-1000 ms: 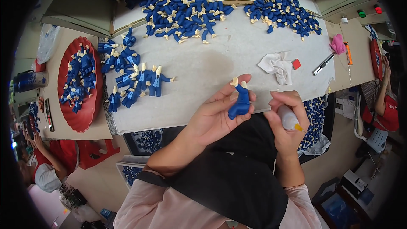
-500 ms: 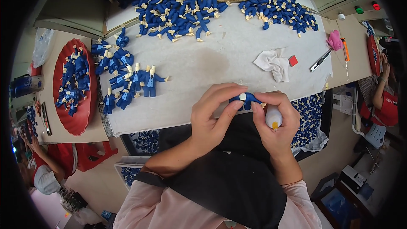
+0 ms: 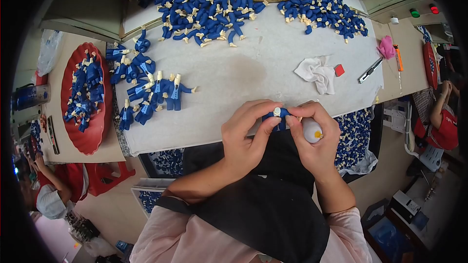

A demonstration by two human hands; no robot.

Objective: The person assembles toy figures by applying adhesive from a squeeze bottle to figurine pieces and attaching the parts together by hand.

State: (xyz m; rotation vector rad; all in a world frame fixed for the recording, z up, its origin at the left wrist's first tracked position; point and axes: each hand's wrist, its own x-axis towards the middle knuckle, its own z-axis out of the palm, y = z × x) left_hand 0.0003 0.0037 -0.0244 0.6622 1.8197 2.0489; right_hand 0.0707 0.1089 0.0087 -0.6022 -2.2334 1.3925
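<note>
- At the far left, a red scalloped tray (image 3: pixel 87 144) is holding a heap of blue doll parts (image 3: pixel 92 74).
- Beside it, a cluster of headless blue figures (image 3: pixel 174 98) is lying on the white-covered desk (image 3: pixel 209 114).
- Toward the back, a large pile of blue limbs (image 3: pixel 214 7) is spreading forward, pale hands showing among them.
- The left hand (image 3: pixel 243 139) is pinching one side of the held figure (image 3: pixel 277 112) between thumb and fingers.
- That figure is sitting between both hands near the desk's front edge, its pale neck facing the camera.
- The right hand (image 3: pixel 318 139) is pinching the other side with thumb and forefinger, while also cradling a translucent bottle (image 3: pixel 310 129) with a yellow tip; its remaining fingers are mostly hidden, so their exact state cannot be told.
- Beyond, a crumpled white cloth (image 3: pixel 317 74) is lying just beside a red block (image 3: pixel 339 70).
- Farther right, a cutter knife (image 3: pixel 370 70) is resting near a pink bundle (image 3: pixel 386 47).
</note>
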